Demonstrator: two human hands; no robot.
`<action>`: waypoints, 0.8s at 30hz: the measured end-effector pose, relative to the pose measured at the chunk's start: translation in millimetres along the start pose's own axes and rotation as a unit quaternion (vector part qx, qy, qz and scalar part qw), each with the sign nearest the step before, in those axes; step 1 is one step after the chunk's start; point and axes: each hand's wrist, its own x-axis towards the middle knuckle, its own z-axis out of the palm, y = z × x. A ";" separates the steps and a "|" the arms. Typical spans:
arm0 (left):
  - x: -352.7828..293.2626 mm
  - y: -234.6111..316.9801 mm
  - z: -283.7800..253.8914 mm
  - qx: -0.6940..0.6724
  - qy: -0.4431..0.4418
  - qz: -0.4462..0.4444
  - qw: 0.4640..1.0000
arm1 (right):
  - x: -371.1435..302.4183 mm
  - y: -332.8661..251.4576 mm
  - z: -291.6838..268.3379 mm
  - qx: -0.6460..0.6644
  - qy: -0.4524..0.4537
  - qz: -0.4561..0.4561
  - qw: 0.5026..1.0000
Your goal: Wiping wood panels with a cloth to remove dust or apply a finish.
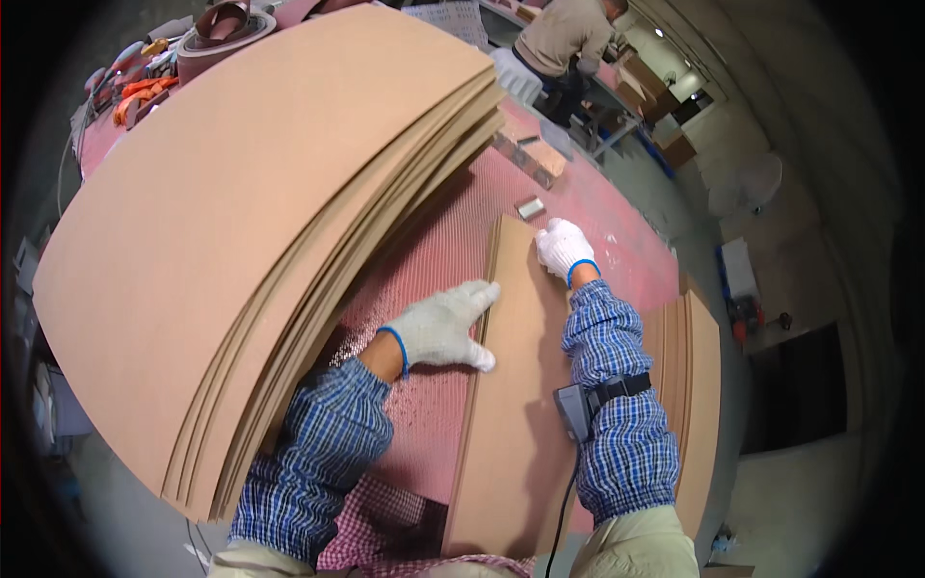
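A long, narrow light-brown wooden board (520,405) lies lengthwise in front of me, with at least one more layer showing along its left edge. My left hand (438,328), in a white knit glove with a blue cuff, rests against that left edge, fingers and thumb spread. Gloved the same way, my right hand (564,246) is at the board's far right corner with its fingers curled in. Whatever it may grip is hidden. Just beyond the board's far end sits a small silvery block (530,207).
A tall stack of wide curved panels (260,183) fills the left side. More narrow boards (701,376) stand at the right. The tabletop is covered in pink ribbed sheeting (438,226). Brown rolls (226,39) lie far left. Another person (568,43) works at a far table.
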 end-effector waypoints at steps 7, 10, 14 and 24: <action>5.8 1.7 -4.1 -0.001 0.007 -0.007 1.000 | -146.2 15.7 11.6 -0.016 0.026 -0.063 0.998; 10.8 -3.5 -3.8 0.015 0.016 -0.005 1.000 | -228.3 10.6 9.0 0.013 0.009 -0.039 0.999; 12.7 1.5 0.6 0.036 0.027 -0.001 0.999 | -338.1 24.4 26.5 0.047 0.038 -0.069 0.996; 17.8 -19.7 10.6 0.017 0.044 0.016 0.999 | -508.8 20.2 24.5 0.110 -0.090 -0.001 0.990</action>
